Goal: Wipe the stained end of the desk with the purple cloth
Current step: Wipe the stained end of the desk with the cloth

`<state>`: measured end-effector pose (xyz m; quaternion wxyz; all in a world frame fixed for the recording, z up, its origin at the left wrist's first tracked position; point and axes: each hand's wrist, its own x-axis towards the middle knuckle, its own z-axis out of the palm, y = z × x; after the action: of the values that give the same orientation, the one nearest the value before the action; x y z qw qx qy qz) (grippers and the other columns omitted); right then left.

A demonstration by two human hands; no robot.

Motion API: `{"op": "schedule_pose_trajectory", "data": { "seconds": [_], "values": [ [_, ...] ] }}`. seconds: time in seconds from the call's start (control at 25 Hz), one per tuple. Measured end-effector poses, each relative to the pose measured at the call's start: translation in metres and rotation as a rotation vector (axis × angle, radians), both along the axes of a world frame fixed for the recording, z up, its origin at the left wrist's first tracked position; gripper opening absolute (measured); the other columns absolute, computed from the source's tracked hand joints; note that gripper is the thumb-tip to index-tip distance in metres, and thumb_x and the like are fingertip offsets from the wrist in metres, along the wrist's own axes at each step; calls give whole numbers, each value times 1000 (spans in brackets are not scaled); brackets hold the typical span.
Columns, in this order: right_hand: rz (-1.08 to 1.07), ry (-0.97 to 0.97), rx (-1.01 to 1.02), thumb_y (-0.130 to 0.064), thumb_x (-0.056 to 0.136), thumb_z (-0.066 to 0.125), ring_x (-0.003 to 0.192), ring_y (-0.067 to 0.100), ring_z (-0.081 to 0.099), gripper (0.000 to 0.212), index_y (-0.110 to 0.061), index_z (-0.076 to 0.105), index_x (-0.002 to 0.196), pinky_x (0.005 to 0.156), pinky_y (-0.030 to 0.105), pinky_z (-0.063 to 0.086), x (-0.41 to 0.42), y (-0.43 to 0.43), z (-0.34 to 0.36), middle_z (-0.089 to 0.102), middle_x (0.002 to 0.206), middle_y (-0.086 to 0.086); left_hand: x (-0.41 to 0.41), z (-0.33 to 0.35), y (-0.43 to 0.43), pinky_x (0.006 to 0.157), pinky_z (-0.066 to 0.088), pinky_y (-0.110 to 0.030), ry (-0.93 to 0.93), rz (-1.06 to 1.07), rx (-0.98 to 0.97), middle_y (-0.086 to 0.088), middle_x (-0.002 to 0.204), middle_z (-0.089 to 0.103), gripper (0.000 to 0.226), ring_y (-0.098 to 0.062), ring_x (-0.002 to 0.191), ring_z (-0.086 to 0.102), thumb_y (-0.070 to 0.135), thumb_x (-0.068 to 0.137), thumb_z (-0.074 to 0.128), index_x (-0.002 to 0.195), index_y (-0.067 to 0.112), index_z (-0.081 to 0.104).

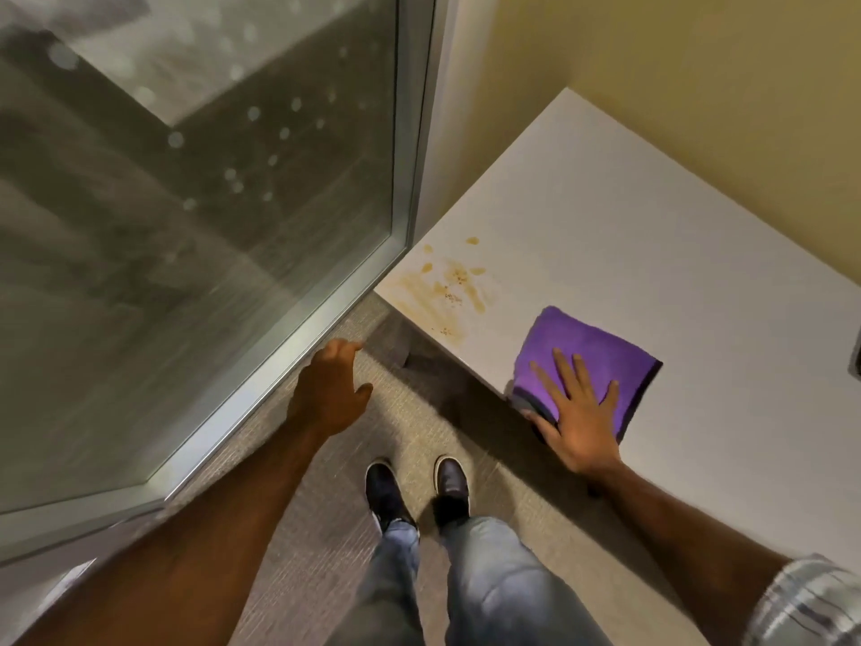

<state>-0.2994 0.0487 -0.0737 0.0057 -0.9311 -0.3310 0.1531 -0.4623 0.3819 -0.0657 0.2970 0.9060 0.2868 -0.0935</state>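
A white desk (629, 254) runs along the yellow wall on the right. Brownish-yellow stains (447, 291) with small crumbs cover its near left end. A folded purple cloth (596, 352) lies at the desk's front edge, right of the stains and apart from them. My right hand (577, 417) rests flat on the cloth with fingers spread, its thumb at the desk edge over the cloth's corner. My left hand (333, 389) hangs in the air over the floor, left of the desk, fingers loosely curled and holding nothing.
A large glass panel with a metal frame (405, 179) stands close to the desk's stained end. My two dark shoes (414, 491) stand on the grey carpet in front of the desk. A dark object (856, 361) shows at the right edge.
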Motion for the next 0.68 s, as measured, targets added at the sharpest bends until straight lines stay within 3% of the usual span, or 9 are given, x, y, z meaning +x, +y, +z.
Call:
{"op": "schedule_pose_trajectory", "data": {
  "seconds": [0.16,0.32,0.48,0.68],
  "values": [
    [-228,32,33,-78,89,19,153,29,-8,72,-48,7,153,108,75,-7,31,69,-7,-5,167,-2,0,-5,3,113,36,-50,53,-72,186,-16,153,37,77,-33,141,37,51,82,68,143,13,40],
    [33,53,48,-78,89,16,153,29,-10,71,-48,9,153,109,75,-9,29,76,-9,-8,166,-4,1,-5,1,114,27,-57,91,-163,338,-17,157,31,87,-35,144,30,67,79,59,144,14,37],
    [227,16,37,-79,90,14,154,27,-4,67,-52,6,151,109,77,8,13,9,-11,-2,167,-6,1,8,-9,115,24,-61,88,-89,339,-15,158,31,100,-34,146,29,84,72,45,145,16,39],
    [-30,102,90,-82,87,18,152,24,-15,70,-54,0,148,109,69,-17,50,57,-17,-13,165,-8,-11,18,-11,121,3,-57,167,-9,322,-8,165,7,112,-28,152,4,96,67,24,152,24,16]
  ]
}}
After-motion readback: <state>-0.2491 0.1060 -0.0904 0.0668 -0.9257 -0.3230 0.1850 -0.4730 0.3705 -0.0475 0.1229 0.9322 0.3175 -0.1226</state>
